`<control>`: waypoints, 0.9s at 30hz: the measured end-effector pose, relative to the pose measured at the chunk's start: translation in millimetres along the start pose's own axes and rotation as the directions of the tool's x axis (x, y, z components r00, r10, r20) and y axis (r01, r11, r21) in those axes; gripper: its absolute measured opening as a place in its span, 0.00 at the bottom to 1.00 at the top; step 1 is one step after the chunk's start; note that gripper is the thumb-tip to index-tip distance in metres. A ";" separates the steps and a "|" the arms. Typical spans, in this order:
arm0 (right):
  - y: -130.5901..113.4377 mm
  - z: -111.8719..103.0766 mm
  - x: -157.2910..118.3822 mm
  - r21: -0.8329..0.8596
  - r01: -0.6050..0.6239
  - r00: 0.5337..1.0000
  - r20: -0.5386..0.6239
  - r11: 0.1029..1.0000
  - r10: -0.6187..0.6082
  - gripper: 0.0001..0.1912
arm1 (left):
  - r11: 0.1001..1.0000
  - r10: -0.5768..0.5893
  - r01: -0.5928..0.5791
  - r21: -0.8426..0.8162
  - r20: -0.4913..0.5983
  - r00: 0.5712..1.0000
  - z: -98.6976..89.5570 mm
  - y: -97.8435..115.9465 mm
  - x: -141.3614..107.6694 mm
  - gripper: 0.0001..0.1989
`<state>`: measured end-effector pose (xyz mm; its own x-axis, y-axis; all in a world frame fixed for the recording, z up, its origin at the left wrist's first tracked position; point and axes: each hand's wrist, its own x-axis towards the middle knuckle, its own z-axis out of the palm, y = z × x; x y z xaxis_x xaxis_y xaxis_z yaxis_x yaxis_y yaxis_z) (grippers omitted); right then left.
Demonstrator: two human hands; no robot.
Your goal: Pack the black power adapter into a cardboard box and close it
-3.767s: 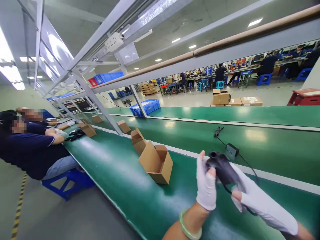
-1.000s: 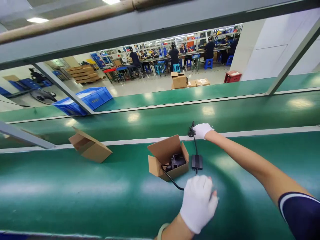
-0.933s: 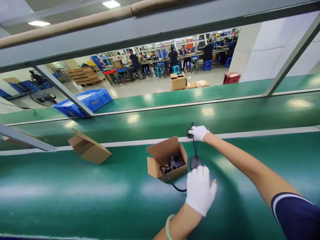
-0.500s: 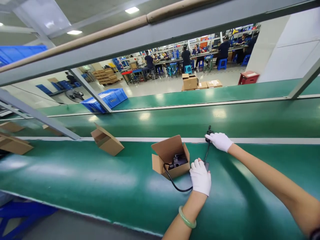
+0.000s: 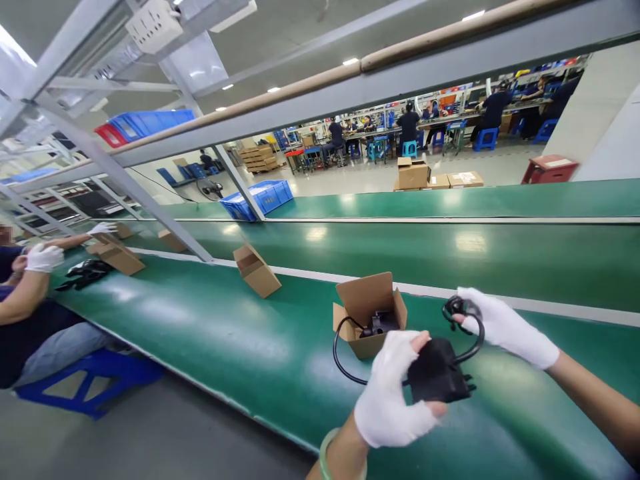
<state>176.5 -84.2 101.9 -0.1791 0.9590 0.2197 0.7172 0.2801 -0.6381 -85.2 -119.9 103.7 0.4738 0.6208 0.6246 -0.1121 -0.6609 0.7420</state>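
My left hand [image 5: 393, 393], in a white glove with bare fingertips, grips a flat black box [image 5: 437, 373] with a cable, which looks like a power adapter. Small prongs stick out at its right side. My right hand [image 5: 500, 327], gloved too, is closed round a bundled black cable [image 5: 460, 310] whose loop runs to the black box. In front of my left hand stands an open cardboard box [image 5: 367, 293], flaps up. Inside it lies a black pump-like device [image 5: 383, 323]. A black cable from that device curves out over the box's left side toward my left hand.
A green belt [image 5: 225, 333] runs across, with a second green strip behind a pale rail. Another open carton [image 5: 257, 270] stands to the left. A co-worker's gloved hand [image 5: 45, 258] is at far left. A slanted grey post [image 5: 160, 200] and blue crate [image 5: 260, 198] stand beyond.
My left hand has raised the black box off the belt toward me. My right hand has drawn back nearer with the cable, now bundled. The view has swung left, bringing a co-worker in.
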 end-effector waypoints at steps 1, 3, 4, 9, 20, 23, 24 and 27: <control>-24.3 -7.0 2.8 0.172 0.029 0.997 -0.073 0.985 -0.017 0.21 | 0.997 0.003 -0.009 -0.074 -0.085 0.996 -10.6 11.2 3.9 0.32; -71.8 -14.6 12.7 0.410 0.130 0.978 -0.201 0.903 -0.049 0.30 | 0.986 -0.016 -0.039 -0.162 -0.322 0.947 -30.0 30.0 12.5 0.33; -92.8 -13.9 19.8 0.481 0.186 0.968 -0.238 0.857 -0.076 0.32 | 0.979 -0.020 -0.070 -0.191 -0.432 0.901 -38.9 37.1 17.1 0.33; -149.1 34.3 59.4 0.531 0.340 0.935 -0.283 0.776 -0.215 0.24 | 0.923 -0.050 -0.255 -0.289 -0.746 0.664 -72.6 46.1 34.4 0.35; -87.5 143.0 84.0 -0.165 0.177 0.984 0.060 0.970 -0.169 0.22 | 0.884 -0.292 -0.073 -0.462 -0.667 0.685 -63.3 -36.5 18.2 0.29; -97.0 128.7 63.6 -0.370 0.240 0.958 -0.060 0.898 -0.281 0.20 | 0.869 -0.304 -0.060 -0.491 -0.625 0.719 -60.9 -40.6 16.9 0.29; -100.9 123.9 54.9 -0.412 0.249 0.933 -0.141 0.877 -0.331 0.19 | 0.869 -0.307 -0.054 -0.491 -0.622 0.720 -61.1 -40.9 16.9 0.30; -104.5 120.9 31.1 -0.423 0.345 0.845 -0.249 0.838 -0.473 0.12 | 0.873 -0.328 -0.027 -0.487 -0.628 0.706 -61.7 -40.5 18.3 0.34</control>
<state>14.6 -78.4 86.2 -0.3233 0.6671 0.6711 0.8243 0.5469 -0.1465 -125.9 -55.7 100.0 -0.1772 0.9197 0.3502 -0.5361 -0.3886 0.7493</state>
